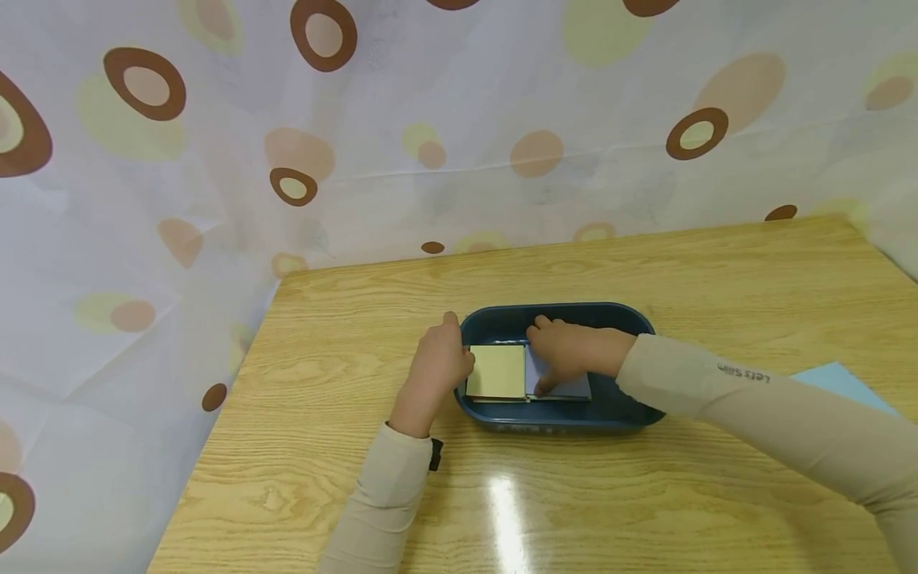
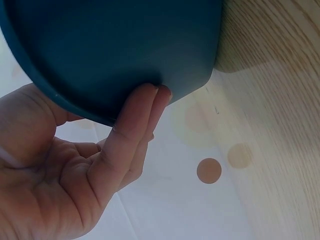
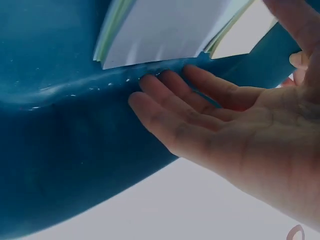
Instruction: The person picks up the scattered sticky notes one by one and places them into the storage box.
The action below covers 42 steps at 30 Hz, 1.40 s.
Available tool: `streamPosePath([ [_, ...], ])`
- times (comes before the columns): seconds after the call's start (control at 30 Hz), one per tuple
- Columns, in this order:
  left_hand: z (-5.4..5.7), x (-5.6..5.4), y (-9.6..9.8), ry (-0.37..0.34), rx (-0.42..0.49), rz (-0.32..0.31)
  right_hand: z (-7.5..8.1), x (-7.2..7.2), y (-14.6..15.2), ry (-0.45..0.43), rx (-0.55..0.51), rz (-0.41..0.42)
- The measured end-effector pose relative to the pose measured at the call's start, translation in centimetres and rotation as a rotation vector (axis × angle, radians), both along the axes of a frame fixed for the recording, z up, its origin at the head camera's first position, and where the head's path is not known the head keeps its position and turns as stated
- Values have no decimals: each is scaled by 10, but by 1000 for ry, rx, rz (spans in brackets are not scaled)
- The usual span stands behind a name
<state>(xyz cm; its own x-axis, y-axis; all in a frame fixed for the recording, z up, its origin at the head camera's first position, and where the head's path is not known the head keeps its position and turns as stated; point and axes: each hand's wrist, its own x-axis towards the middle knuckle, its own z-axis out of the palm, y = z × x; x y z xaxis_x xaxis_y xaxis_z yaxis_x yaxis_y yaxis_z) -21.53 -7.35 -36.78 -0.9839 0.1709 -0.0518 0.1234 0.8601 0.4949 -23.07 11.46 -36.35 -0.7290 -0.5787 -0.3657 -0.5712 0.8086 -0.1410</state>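
A dark blue oval plastic tub (image 1: 624,402) stands on the wooden table. Two square stacks of paper lie side by side in it: a pale yellow stack (image 1: 497,372) at the left and a lilac stack (image 1: 576,388) beside it. My left hand (image 1: 437,363) grips the tub's left end, with fingers (image 2: 135,110) against the outer wall and the thumb at the rim. Inside the tub, my right hand (image 1: 570,351) spans the lilac stack, thumb by its near edge. In the right wrist view its fingers (image 3: 160,95) reach out fairly straight just beyond the stack's edge.
A light blue sheet (image 1: 846,383) lies on the table at the right, partly covered by my right sleeve (image 1: 760,406). Behind the table and at its left hangs a white patterned sheet (image 1: 473,104). The table's back edge runs along it.
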Motion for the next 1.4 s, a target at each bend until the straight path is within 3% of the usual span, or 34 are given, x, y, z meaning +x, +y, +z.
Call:
streamPosePath([
  [0.2,0,0,0,-6,-6,2,1,2,-5,-34,-56,-12],
  [0.53,1,0,0,-3,0,5,0,4,-10,5,-56,-2],
  [0.77,-1,-1,0,-17,-2,3,-5,3,-6,1,20,23],
  [1.1,0,0,0,-13,4,3,-8,3,-7,34,29,28],
  [1.27,0,-1,0,-11,4,2,-4,2,-3,46,44,17],
  [1.4,0,-1,0,-5,-2,1,8,2,5,11,-44,-2],
])
